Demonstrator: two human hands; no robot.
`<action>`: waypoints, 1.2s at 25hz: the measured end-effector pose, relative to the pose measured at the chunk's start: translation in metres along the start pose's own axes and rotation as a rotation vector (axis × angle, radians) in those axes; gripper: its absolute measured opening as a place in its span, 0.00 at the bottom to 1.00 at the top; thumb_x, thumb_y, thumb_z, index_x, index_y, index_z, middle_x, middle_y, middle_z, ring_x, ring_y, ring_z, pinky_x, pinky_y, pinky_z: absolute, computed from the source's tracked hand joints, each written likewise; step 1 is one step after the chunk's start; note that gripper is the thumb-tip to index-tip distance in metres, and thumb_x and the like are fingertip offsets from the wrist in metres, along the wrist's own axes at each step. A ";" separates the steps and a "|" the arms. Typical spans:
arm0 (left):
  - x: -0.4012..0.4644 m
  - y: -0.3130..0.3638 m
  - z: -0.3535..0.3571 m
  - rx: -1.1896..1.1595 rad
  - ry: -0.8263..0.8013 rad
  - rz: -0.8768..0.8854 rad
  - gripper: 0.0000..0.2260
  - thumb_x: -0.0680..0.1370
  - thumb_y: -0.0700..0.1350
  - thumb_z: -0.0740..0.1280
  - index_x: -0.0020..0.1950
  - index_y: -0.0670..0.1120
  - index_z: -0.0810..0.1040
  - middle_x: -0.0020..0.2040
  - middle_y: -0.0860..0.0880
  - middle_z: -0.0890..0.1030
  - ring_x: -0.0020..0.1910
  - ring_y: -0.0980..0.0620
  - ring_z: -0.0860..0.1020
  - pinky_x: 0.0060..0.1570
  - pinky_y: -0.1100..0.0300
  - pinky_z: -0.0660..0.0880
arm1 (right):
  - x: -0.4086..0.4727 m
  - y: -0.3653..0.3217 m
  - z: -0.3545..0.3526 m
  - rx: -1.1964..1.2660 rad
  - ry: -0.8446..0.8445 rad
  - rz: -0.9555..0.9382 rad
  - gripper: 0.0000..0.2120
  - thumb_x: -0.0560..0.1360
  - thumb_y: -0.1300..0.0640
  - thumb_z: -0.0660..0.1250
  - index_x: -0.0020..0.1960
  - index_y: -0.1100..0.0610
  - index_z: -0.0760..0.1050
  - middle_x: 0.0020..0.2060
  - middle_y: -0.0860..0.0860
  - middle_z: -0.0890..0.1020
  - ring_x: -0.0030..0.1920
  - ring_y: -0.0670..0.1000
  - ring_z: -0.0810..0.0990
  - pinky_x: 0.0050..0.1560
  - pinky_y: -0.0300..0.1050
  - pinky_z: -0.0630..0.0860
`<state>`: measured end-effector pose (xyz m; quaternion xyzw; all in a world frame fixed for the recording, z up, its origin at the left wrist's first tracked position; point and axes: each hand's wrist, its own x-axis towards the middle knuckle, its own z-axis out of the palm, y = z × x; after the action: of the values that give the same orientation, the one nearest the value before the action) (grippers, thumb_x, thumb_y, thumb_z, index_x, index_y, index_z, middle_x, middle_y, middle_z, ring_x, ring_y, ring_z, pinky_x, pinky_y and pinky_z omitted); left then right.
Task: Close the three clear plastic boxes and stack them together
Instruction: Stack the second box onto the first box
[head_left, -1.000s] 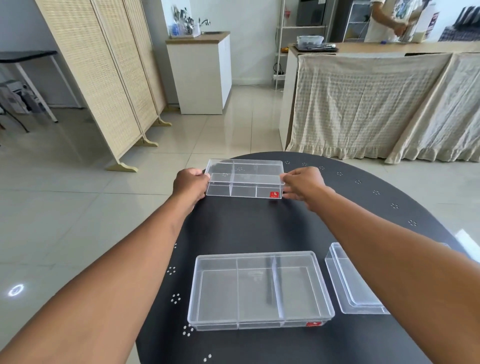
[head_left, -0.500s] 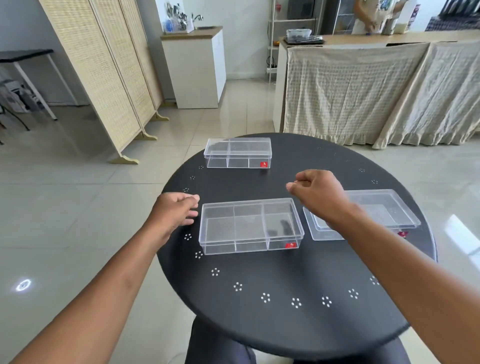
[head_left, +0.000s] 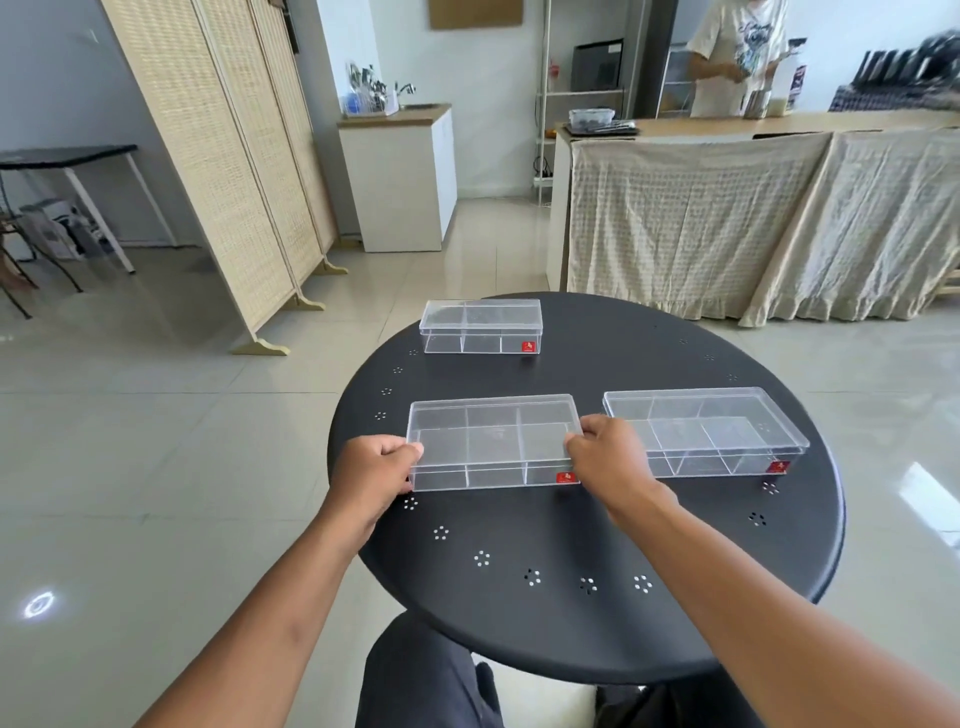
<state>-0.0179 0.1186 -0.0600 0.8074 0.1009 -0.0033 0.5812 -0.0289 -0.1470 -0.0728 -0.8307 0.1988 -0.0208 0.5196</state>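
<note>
Left hand and right hand gripped opposite short ends of the near clear box on the round black table; two other boxes lay behind and right.

Setting: domestic open-plan living and kitchen space, glossy tiled floor. Landmark: round black table, foreground. Beyond it, right: long counter draped in beige cloth, a person standing behind. Beyond it, left: woven folding screen; white cabinet carrying a utensil rack.
</note>
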 end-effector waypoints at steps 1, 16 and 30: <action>0.006 0.004 -0.001 -0.007 0.038 0.012 0.08 0.73 0.48 0.71 0.36 0.46 0.82 0.40 0.41 0.85 0.40 0.43 0.84 0.54 0.41 0.83 | 0.002 -0.008 0.002 0.033 0.006 -0.007 0.10 0.78 0.65 0.61 0.50 0.70 0.78 0.37 0.57 0.80 0.33 0.53 0.77 0.32 0.39 0.75; 0.160 0.028 0.029 -0.041 0.055 0.018 0.15 0.68 0.54 0.69 0.37 0.42 0.82 0.34 0.46 0.77 0.35 0.49 0.73 0.41 0.54 0.74 | 0.129 -0.057 0.036 0.023 0.082 0.054 0.13 0.75 0.63 0.59 0.49 0.72 0.76 0.37 0.55 0.74 0.38 0.54 0.67 0.37 0.45 0.66; 0.184 0.036 0.038 -0.243 -0.094 0.069 0.11 0.72 0.38 0.60 0.39 0.49 0.81 0.40 0.54 0.83 0.39 0.56 0.79 0.42 0.62 0.74 | 0.166 -0.060 0.034 0.188 -0.022 -0.009 0.10 0.76 0.61 0.68 0.52 0.60 0.86 0.46 0.53 0.91 0.47 0.52 0.89 0.54 0.53 0.86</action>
<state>0.1729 0.1012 -0.0611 0.7331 0.0455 -0.0088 0.6785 0.1505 -0.1538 -0.0646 -0.7793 0.1868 -0.0326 0.5972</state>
